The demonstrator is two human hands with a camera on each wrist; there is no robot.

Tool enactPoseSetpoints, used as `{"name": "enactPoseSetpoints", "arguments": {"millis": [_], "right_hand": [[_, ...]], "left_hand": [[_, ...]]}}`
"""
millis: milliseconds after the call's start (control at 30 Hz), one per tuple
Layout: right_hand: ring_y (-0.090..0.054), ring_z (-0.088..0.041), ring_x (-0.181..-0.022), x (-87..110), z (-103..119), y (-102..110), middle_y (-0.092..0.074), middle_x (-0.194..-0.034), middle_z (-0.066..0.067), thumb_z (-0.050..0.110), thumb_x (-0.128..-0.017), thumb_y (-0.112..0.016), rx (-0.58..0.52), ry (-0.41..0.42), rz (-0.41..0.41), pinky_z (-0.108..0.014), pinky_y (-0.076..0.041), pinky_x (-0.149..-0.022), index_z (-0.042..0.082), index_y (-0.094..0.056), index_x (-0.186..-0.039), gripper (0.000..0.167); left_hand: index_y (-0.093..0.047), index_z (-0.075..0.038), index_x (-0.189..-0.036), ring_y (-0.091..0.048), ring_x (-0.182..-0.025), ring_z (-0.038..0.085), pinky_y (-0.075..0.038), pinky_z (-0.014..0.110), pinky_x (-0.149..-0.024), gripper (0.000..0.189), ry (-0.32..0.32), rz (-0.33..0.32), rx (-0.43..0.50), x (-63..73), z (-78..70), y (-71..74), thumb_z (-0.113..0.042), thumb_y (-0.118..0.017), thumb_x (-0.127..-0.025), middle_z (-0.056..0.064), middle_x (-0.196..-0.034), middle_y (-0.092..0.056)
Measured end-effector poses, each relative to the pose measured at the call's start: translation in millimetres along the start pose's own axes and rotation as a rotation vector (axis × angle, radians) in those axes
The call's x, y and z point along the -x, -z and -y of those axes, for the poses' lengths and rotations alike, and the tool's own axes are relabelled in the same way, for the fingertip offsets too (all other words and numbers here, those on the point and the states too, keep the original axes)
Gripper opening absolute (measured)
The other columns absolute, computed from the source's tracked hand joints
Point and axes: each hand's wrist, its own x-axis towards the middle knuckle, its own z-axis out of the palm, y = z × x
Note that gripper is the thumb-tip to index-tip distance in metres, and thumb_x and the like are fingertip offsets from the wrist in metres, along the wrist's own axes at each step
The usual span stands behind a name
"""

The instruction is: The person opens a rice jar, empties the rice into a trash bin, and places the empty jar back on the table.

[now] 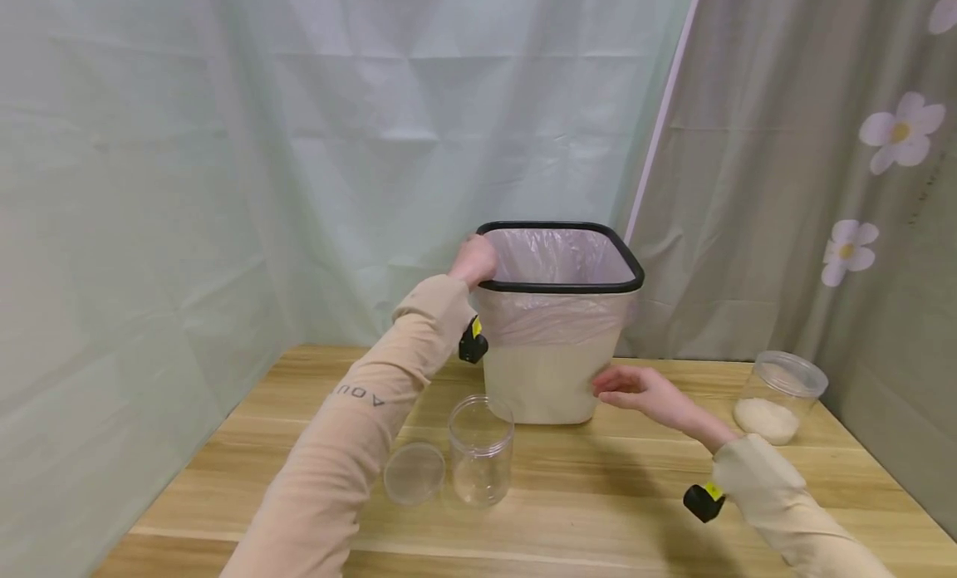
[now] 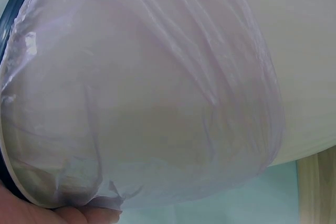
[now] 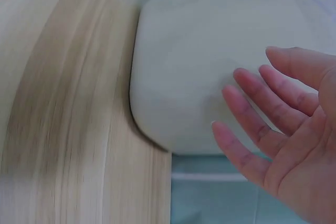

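A cream trash bin (image 1: 546, 379) with a black rim stands on the table, lined with a thin translucent bag (image 1: 553, 316) folded down over its outside. My left hand (image 1: 474, 261) grips the rim at the bin's left corner. In the left wrist view its fingers (image 2: 86, 214) curl under the rim and the bag's edge. Beside the lower right side of the bin is my right hand (image 1: 646, 391). The right wrist view shows its fingers (image 3: 249, 116) spread and slightly bent, holding nothing, with the palm towards the bin wall.
A clear jar (image 1: 481, 470) stands open in front of the bin, with a round lid (image 1: 414, 474) lying to its left. At the right of the wooden table (image 1: 598, 520) is a lidded jar (image 1: 777, 399) partly filled with white grains. Curtains (image 1: 359, 146) hang behind.
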Motion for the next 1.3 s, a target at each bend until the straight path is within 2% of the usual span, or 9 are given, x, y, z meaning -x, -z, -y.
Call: {"name": "enactPoseSetpoints", "arguments": {"millis": [167, 433, 600, 833, 1033, 1233, 1300], "right_hand": [[-0.058, -0.027, -0.092, 5.8, -8, 13, -0.061, -0.1, -0.016, 0.009, -0.088, -0.059, 0.009, -0.043, -0.04, -0.03, -0.047, -0.073, -0.008, -0.056, -0.108, 0.026], [-0.057, -0.029, -0.094, 14.1, -15, 28, -0.06, -0.102, -0.016, 0.012, -0.089, -0.057, 0.042, -0.116, -0.089, -0.033, -0.046, -0.076, -0.008, -0.055, -0.109, 0.028], [-0.055, -0.029, -0.094, 17.3, -17, 36, -0.06, -0.102, -0.014, 0.014, -0.089, -0.058, 0.147, -0.129, -0.142, -0.04, -0.045, -0.078, -0.005, -0.057, -0.108, 0.027], [-0.053, -0.035, -0.097, 23.5, -16, 53, -0.059, -0.103, -0.016, 0.014, -0.089, -0.058, 0.289, -0.139, -0.202, -0.05, -0.042, -0.078, -0.003, -0.058, -0.108, 0.026], [-0.053, -0.038, -0.096, 29.6, -14, 67, -0.059, -0.103, -0.019, 0.015, -0.089, -0.058, 0.352, -0.142, -0.25, -0.051, -0.042, -0.076, -0.004, -0.058, -0.107, 0.026], [-0.055, -0.038, -0.093, 34.5, -15, 76, -0.06, -0.101, -0.02, 0.012, -0.088, -0.059, 0.391, -0.13, -0.289, -0.049, -0.044, -0.075, -0.005, -0.058, -0.106, 0.024], [-0.056, -0.038, -0.092, 35.5, -16, 78, -0.06, -0.1, -0.021, 0.013, -0.088, -0.059, 0.406, -0.12, -0.309, -0.049, -0.044, -0.074, -0.006, -0.058, -0.105, 0.025]], "left_hand": [[-0.04, 0.006, -0.122, -0.05, -0.094, 0.034, -0.044, 0.04, -0.074, 0.041, -0.014, -0.004, -0.035, -1.3, -0.1, -1.8, -0.019, -0.038, -0.091, 0.019, -0.117, -0.042], [-0.042, 0.007, -0.12, -0.05, -0.095, 0.035, -0.043, 0.041, -0.075, 0.04, -0.032, -0.015, -0.042, -1.2, 1.5, -3.4, -0.018, -0.038, -0.09, 0.021, -0.117, -0.042], [-0.042, 0.006, -0.121, -0.05, -0.095, 0.034, -0.044, 0.04, -0.074, 0.04, -0.022, -0.016, -0.02, 1.2, 0.6, -1.5, -0.018, -0.039, -0.09, 0.02, -0.117, -0.043], [-0.04, 0.005, -0.124, -0.05, -0.096, 0.032, -0.044, 0.039, -0.073, 0.04, 0.001, -0.002, 0.026, 12.0, -2.5, 7.0, -0.018, -0.039, -0.091, 0.018, -0.119, -0.042], [-0.038, 0.006, -0.126, -0.049, -0.097, 0.032, -0.044, 0.038, -0.072, 0.041, 0.023, 0.003, 0.045, 29.6, -6.1, 21.7, -0.017, -0.037, -0.092, 0.018, -0.119, -0.042], [-0.043, 0.007, -0.12, -0.05, -0.094, 0.034, -0.044, 0.039, -0.075, 0.04, -0.021, -0.014, -0.024, 18.4, 0.4, 11.9, -0.018, -0.039, -0.09, 0.02, -0.116, -0.043], [-0.042, 0.007, -0.121, -0.05, -0.094, 0.033, -0.044, 0.04, -0.074, 0.04, -0.015, -0.014, -0.019, 13.4, 2.1, 8.5, -0.018, -0.039, -0.09, 0.019, -0.117, -0.043]]}}
